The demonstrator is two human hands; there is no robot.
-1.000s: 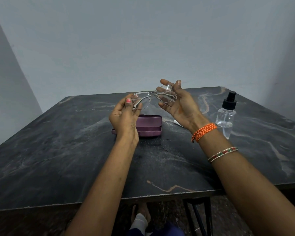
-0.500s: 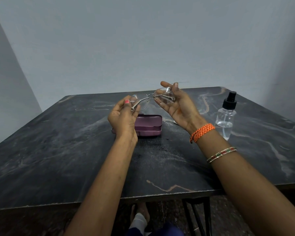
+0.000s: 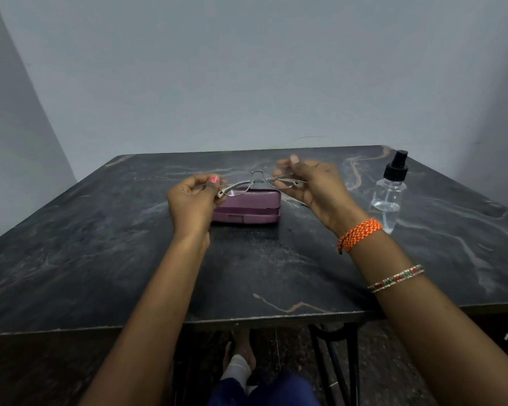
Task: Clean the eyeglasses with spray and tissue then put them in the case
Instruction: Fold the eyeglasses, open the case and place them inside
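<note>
Eyeglasses (image 3: 257, 183): thin metal frame, held in the air between both hands, above the table (image 3: 100, 259) and directly over the far edge of the case (image 3: 247, 208). Frame lies roughly level, lenses spread left to right, bridge at the middle and slightly raised.

Left hand (image 3: 192, 200): fingers curled, thumb and forefinger pinch the left end of the frame at the hinge. A pink-painted nail shows on top. Hand sits just in front of the left end of the case, partly covering it.

Right hand (image 3: 311, 186): fingers curled round the right end of the frame, gripping at the right lens and hinge; 1 fingertip points upward behind the frame. Palm faces left, toward the other hand. Wrist carries an orange woven band (image 3: 359, 234); further down the forearm sits a beaded bangle (image 3: 396, 278).

Case: purple, hard shell, closed, lying flat near the middle of the table with its long side toward the camera. Glasses are above it, not touching as far as the view shows.

Spray bottle (image 3: 390, 191): clear body, black pump top, upright on the table to the right of the right hand, apart from it. Some clear liquid visible inside.

Table: dark marble-pattern top, pale veins. Grey wall (image 3: 247, 68) behind.
</note>
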